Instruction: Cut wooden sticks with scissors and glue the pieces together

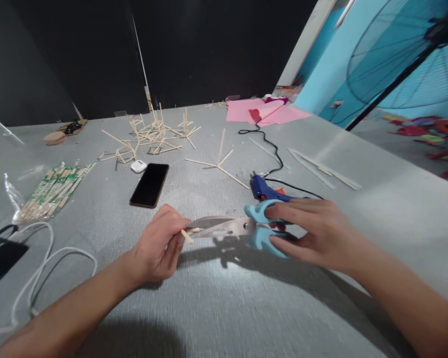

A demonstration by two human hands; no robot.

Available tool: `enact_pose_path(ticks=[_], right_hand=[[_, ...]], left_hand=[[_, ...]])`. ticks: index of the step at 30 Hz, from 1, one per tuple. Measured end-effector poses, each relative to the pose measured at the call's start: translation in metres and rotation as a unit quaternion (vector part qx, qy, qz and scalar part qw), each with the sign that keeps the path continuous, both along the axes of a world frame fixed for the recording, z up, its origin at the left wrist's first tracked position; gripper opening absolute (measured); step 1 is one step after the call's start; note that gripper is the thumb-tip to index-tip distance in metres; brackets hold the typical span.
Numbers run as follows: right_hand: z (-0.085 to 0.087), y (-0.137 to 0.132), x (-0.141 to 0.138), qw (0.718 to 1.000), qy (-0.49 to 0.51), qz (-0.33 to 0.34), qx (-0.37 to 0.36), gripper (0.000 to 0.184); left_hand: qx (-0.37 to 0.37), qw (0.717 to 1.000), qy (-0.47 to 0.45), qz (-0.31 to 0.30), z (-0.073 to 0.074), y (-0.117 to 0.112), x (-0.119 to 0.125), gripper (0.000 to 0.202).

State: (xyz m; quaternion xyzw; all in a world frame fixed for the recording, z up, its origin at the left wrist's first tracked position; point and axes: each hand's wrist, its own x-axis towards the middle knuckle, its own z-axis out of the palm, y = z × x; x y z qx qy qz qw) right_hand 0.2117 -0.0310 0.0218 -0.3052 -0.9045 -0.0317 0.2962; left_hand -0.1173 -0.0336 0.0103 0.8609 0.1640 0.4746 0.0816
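Observation:
Near the middle of the table, my left hand is closed around a short wooden stick whose pale ends poke out past the fingertips. My right hand grips the light blue handles of a pair of scissors. Its blades point left and are parted, reaching the stick at my left fingers. Just beyond the right hand lies a blue glue gun with a black cord. A joined piece of several thin sticks rests behind the scissors.
Stick frames stand at the back. Left are a phone, a white case, packaged chopsticks and a white cable. Pink sheets lie far right, nearer some loose strips. A fan stands beside the table.

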Motion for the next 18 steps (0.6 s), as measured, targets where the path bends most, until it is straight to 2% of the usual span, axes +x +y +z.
enact_pose_path(ticks=[5, 8, 11, 15, 18], right_hand=[[0.003, -0.001, 0.003, 1.000, 0.000, -0.016, -0.005, 0.008], [0.003, -0.001, 0.005, 1.000, -0.003, -0.025, -0.009, 0.007], [0.002, 0.000, 0.006, 0.999, 0.002, -0.035, -0.020, 0.008], [0.001, 0.002, 0.006, 0.999, -0.009, -0.037, -0.025, 0.012], [-0.001, 0.004, 0.006, 0.999, -0.016, -0.043, -0.024, 0.013]], left_hand=[[-0.032, 0.999, -0.001, -0.011, 0.003, -0.001, 0.001, 0.017], [-0.087, 0.996, 0.004, -0.023, 0.003, -0.002, 0.000, 0.020], [-0.176, 0.984, -0.003, -0.028, 0.000, -0.003, -0.001, 0.018], [-0.339, 0.939, -0.051, -0.030, -0.005, -0.004, 0.002, 0.029], [-0.447, 0.883, -0.133, -0.056, -0.008, -0.003, 0.006, 0.031]])
